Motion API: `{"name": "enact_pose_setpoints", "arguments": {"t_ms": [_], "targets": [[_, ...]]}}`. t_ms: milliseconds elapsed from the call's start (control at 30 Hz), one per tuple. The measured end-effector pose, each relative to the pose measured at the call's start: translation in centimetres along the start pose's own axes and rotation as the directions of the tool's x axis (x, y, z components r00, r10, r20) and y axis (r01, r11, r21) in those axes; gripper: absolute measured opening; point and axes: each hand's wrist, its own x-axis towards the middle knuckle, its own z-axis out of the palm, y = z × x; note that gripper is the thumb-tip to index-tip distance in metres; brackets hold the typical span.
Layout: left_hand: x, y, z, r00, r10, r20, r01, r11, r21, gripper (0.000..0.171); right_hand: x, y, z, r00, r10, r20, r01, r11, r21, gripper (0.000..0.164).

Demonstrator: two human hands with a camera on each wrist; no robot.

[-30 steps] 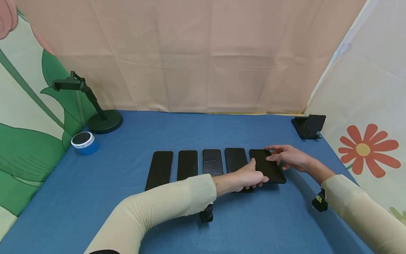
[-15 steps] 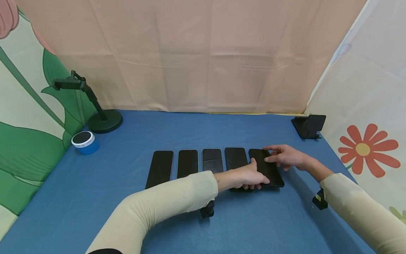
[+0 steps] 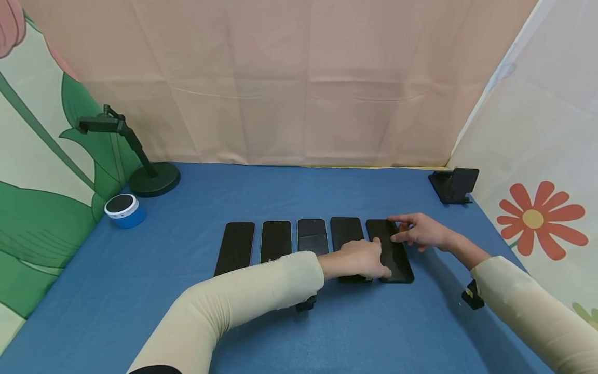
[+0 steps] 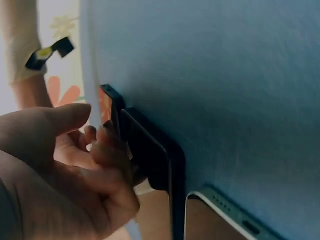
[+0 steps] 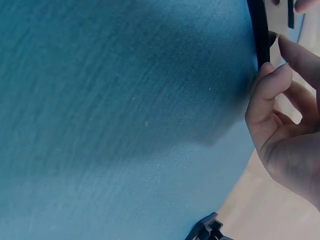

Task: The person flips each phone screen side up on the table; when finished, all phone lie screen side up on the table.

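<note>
Several dark-screened smartphones lie in a row on the blue table in the head view. At the row's right end is a black smartphone (image 3: 394, 259), lying flat. My right hand (image 3: 422, 231) holds its upper right part, the index finger reaching to the top edge; in the right wrist view curled fingers touch the phone's side. My left hand (image 3: 357, 258) lies over the neighbouring smartphone (image 3: 345, 229), its thumb at the black phone's lower end. In the left wrist view its thumb stands apart from loosely bent fingers. The left sleeve hides the lower ends of the other phones, including the leftmost smartphone (image 3: 235, 248).
A black stand with a round base (image 3: 154, 179) is at the back left. Near it sits a blue tub with a white-rimmed lid (image 3: 125, 211). A small black folding stand (image 3: 453, 186) occupies the back right corner. Cloth-covered walls border the table (image 3: 289, 195).
The black phone's lower end has come down and toward me, so it now lies flat beside the others. My left hand has loosened from that end; the right hand stays about where it was.
</note>
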Motion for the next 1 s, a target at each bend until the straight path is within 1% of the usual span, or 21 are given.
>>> {"name": "enact_pose_setpoints", "arguments": {"t_ms": [33, 67, 100, 167, 233, 367, 567, 700, 833, 1000], "targets": [[0.0, 0.1, 0.1, 0.999, 0.008, -0.036, -0.003, 0.993, 0.116, 0.085, 0.0, 0.0, 0.0, 1.0, -0.005, -0.006, 0.005, 1.0, -0.004, 0.067], [-0.1, 0.2, 0.3, 0.998, 0.02, -0.063, -0.006, 0.978, 0.208, 0.084, 0.0, 0.1, 0.1, 1.0, -0.011, -0.01, 0.011, 1.0, -0.008, 0.066], [-0.2, 0.2, 0.4, 0.996, 0.032, -0.081, -0.01, 0.964, 0.265, 0.083, -0.1, 0.1, 0.1, 1.0, -0.012, -0.015, 0.012, 1.0, -0.009, 0.066], [-0.3, 0.3, 0.6, 0.992, 0.058, -0.108, -0.018, 0.94, 0.34, 0.082, -0.1, 0.1, 0.2, 1.0, -0.019, -0.02, 0.019, 1.0, -0.016, 0.064], [-0.3, 0.3, 0.7, 0.989, 0.074, -0.127, -0.02, 0.924, 0.381, 0.082, -0.1, 0.1, 0.2, 1.0, -0.021, -0.022, 0.021, 1.0, -0.019, 0.064], [-0.2, 0.3, 0.8, 0.986, 0.091, -0.143, -0.024, 0.91, 0.415, 0.084, -0.1, 0.0, 0.1, 1.0, -0.01, -0.02, 0.01, 1.0, -0.03, 0.064], [-0.3, 0.3, 0.7, 0.984, 0.102, -0.144, -0.032, 0.904, 0.426, 0.083, 0.2, -0.2, -0.1, 1.0, -0.003, -0.017, 0.002, 0.999, -0.044, 0.065], [-0.3, 0.2, 0.6, 0.984, 0.106, -0.142, -0.035, 0.901, 0.432, 0.079, 0.4, -0.1, 0.0, 1.0, -0.009, -0.015, 0.009, 0.999, -0.042, 0.065], [-0.4, 0.0, 0.5, 0.984, 0.109, -0.142, -0.038, 0.902, 0.431, 0.074, 0.7, 0.0, 0.1, 1.0, 0.0, -0.023, -0.001, 0.999, -0.043, 0.062], [-0.2, -0.2, 0.5, 0.981, 0.122, -0.153, -0.044, 0.898, 0.438, 0.066, 1.0, -0.1, 0.2, 0.999, -0.02, -0.029, 0.018, 0.998, -0.064, 0.062]]}}
